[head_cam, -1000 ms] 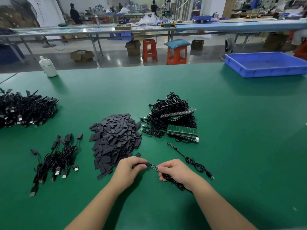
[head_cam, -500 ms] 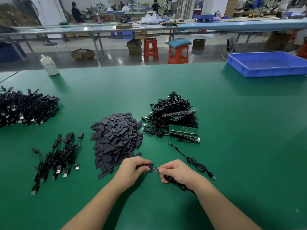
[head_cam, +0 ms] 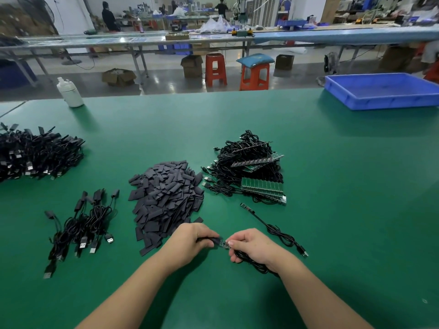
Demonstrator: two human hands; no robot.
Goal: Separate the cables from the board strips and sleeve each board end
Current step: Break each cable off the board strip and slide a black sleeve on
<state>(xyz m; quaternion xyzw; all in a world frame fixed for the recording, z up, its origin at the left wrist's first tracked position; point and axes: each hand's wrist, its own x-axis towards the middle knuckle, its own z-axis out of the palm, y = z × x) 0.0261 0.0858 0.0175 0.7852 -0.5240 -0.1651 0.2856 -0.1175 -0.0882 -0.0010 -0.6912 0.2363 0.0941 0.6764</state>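
My left hand [head_cam: 190,243] pinches a black sleeve [head_cam: 212,241] whose mouth is over the tip of a small green board end [head_cam: 224,244]. My right hand [head_cam: 253,246] grips that board's other side, with its black cable [head_cam: 256,265] looped under the palm. Beyond my hands lies a heap of flat black sleeves [head_cam: 166,198]. To its right is a pile of green board strips with cables attached [head_cam: 254,174]. A separated cable with a bare board end [head_cam: 273,229] lies right of my hands.
Sleeved cables lie in a small bunch [head_cam: 80,226] at the left, with a larger black heap [head_cam: 35,155] at the far left. A white bottle [head_cam: 70,92] stands at the green table's back edge. A blue tray [head_cam: 382,91] sits back right.
My hands have drawn closer together and the sleeve has slid further onto the board end, so less of the board shows between them.
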